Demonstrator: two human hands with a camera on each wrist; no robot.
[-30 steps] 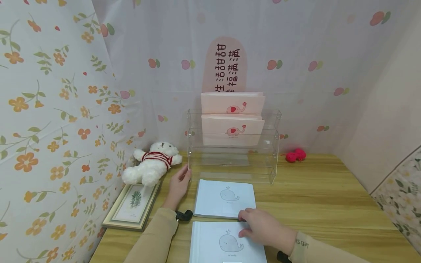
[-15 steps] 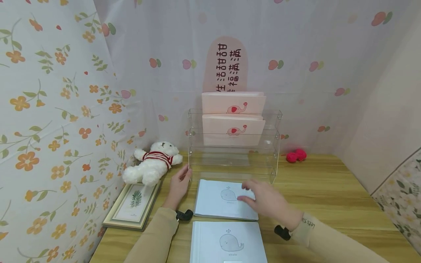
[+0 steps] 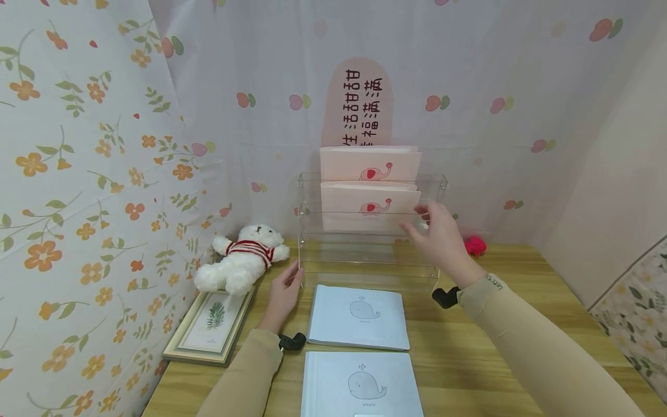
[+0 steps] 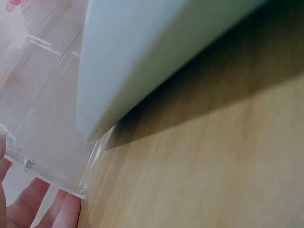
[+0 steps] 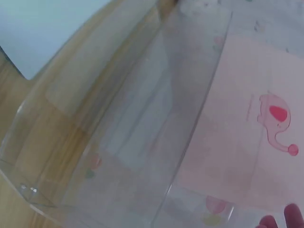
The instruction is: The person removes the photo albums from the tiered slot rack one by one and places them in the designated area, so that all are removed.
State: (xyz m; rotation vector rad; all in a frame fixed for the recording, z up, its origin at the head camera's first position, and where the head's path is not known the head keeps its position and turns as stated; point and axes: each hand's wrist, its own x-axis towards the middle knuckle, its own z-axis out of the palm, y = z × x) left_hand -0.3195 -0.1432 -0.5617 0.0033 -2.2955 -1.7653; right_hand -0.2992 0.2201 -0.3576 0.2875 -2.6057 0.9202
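A clear acrylic tiered rack [image 3: 346, 253] stands toward the back of the table. Its two upper tiers carry pink elephant booklets, the front one [image 3: 339, 209] lower than the rear one [image 3: 341, 163]. My left hand [image 3: 282, 296] grips the rack's left side panel, thumb on one face and fingers [image 4: 29, 202] on the other. Beside the right edge of the front pink booklet, my right hand [image 3: 444, 242] hovers with thumb and fingers apart, holding nothing. In the right wrist view only its fingertips [image 5: 293, 216] show. Two pale blue whale booklets, a farther one [image 3: 333, 315] and a nearer one [image 3: 330, 382], lie flat before the rack.
A white teddy bear [image 3: 229, 272] in a striped top leans at the left, partly on a picture frame [image 3: 208, 333]. Behind my right hand is a hot-pink yarn-like item [image 3: 475, 246]. Patterned cloth [image 3: 250, 52] hangs behind the table.
My right hand has moved from the pale blue booklets up and forward to the right side of the front pink booklet. The left hand keeps its grip on the rack.
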